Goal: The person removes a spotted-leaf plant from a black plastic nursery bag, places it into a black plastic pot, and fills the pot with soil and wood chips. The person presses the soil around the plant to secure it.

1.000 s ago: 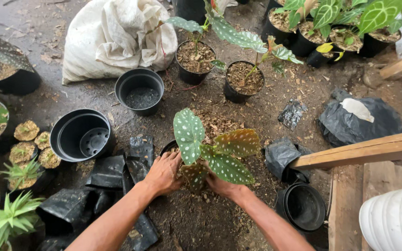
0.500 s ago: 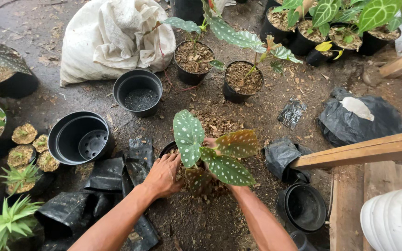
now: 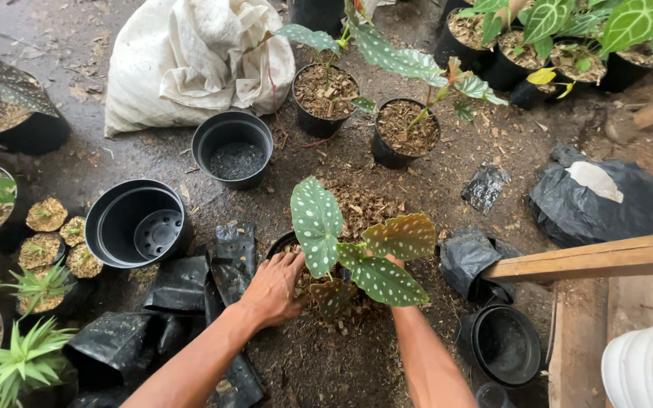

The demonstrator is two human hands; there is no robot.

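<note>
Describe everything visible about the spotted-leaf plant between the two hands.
The spotted plant has long green leaves dotted white, one yellowish-brown leaf and a small dull lower one. It stands upright in a black pot, mostly hidden, filled with coarse brown mix. The left hand rests on the mix beside it; the right hand is largely hidden under leaves.

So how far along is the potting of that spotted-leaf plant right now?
Done: two plants already stand in soil-filled black pots behind. In hand: the left hand and right hand, largely hidden under leaves, press on the soil around the spotted-leaf plant, which stands upright in its pot. Left, judging by what shows: the upright black pot and the tipped pot hold no plant, and loose mix lies scattered around.
</note>
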